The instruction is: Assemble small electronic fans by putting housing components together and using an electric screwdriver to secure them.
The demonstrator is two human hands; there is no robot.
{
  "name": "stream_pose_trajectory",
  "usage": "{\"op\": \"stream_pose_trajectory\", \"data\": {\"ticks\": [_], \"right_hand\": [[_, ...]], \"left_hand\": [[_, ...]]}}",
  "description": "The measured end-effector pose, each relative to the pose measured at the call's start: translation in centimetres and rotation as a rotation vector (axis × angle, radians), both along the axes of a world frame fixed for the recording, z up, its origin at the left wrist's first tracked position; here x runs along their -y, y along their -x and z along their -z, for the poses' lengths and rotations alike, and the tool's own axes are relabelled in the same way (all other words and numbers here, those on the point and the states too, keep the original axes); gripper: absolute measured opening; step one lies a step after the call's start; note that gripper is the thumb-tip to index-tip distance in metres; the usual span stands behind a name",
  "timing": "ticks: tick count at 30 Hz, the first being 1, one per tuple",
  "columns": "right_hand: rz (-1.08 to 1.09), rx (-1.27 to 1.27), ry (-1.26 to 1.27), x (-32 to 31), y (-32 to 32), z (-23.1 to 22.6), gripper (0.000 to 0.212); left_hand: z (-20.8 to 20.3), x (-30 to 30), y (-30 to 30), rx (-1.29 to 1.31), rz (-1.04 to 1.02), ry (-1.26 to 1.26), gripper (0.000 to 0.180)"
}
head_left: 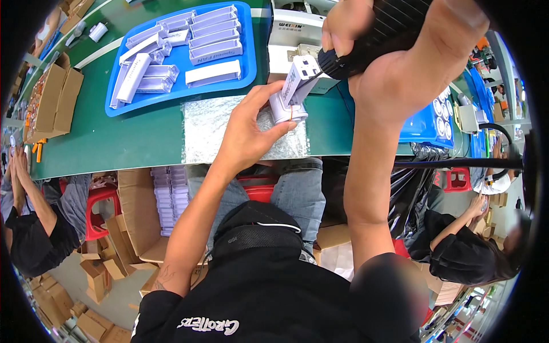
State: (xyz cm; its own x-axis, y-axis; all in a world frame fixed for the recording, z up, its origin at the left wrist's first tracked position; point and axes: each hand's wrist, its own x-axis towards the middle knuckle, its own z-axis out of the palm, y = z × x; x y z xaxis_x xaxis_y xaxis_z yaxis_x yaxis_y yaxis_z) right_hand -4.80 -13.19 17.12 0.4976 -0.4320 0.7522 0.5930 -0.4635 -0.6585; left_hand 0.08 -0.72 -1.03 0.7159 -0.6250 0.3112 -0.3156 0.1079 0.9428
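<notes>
My left hand (pixel 246 128) holds a small white plastic fan housing (pixel 298 80) between thumb and fingers, its round base (pixel 284 110) low in the grip. Held upright, it is over the clear plastic sheet (pixel 206 128) on the green table. In my right hand (pixel 389 86) is a black ribbed electric screwdriver (pixel 394 34). The tool slants down to the left, with its tip end at the housing's upper right side. Whether the bit touches a screw cannot be made out. Part of the screwdriver is hidden behind my right hand.
A blue tray (pixel 110 106) with several white plastic shells lies at the far left. Behind the housing stands a silver machine (pixel 283 43). Another blue tray (pixel 413 130) with round white parts is at the right. Cardboard boxes (pixel 60 103) and co-workers (pixel 40 228) flank the table.
</notes>
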Motion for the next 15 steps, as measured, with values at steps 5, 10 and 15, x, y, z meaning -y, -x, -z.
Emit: {"op": "stream_pose_trajectory", "data": {"ticks": [5,10,15], "right_hand": [[-0.055,0.037,-0.069,-0.2,-0.8,0.2,0.064],[-0.113,0.121,-0.209,-1.8,-1.0,-0.6,0.057],[-0.416,0.295,-0.215,3.7,6.6,-1.7,0.102]], "left_hand": [[-0.4,-0.4,-0.5,0.034,0.019,-0.031,0.068],[0.5,-0.4,-0.8,0.121,0.015,-0.058,0.07],[-5.7,-6.9,-2.5,0.202,0.16,-0.283,0.069]]}}
